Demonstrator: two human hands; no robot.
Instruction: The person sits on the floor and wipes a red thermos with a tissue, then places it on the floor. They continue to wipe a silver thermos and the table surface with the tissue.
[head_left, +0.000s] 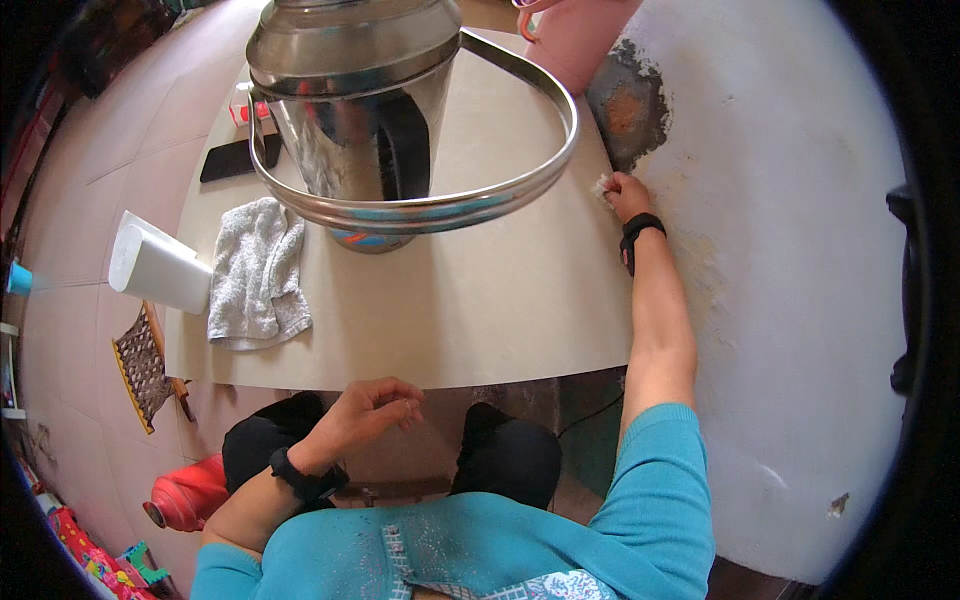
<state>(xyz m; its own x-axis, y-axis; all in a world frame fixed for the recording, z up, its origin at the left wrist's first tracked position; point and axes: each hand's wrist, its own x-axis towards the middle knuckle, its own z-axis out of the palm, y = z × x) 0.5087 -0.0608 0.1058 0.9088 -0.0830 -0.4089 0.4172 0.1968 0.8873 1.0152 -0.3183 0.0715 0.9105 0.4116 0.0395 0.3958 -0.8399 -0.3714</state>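
Note:
At the right edge of a cream table, beside the wall, my right hand pinches a small whitish wad that looks like tissue. My left hand hangs just off the near edge, over my lap, fingers loosely curled and holding nothing. A shiny metal vessel with a large hoop handle rises at the top centre; its base is partly hidden. Left of it lie a grey towel and a black phone.
A white plastic container stands at the left table edge. A small red-and-white box and a pink jug are farther back. The wall bounds the right side. A woven stool and a red container are at lower left.

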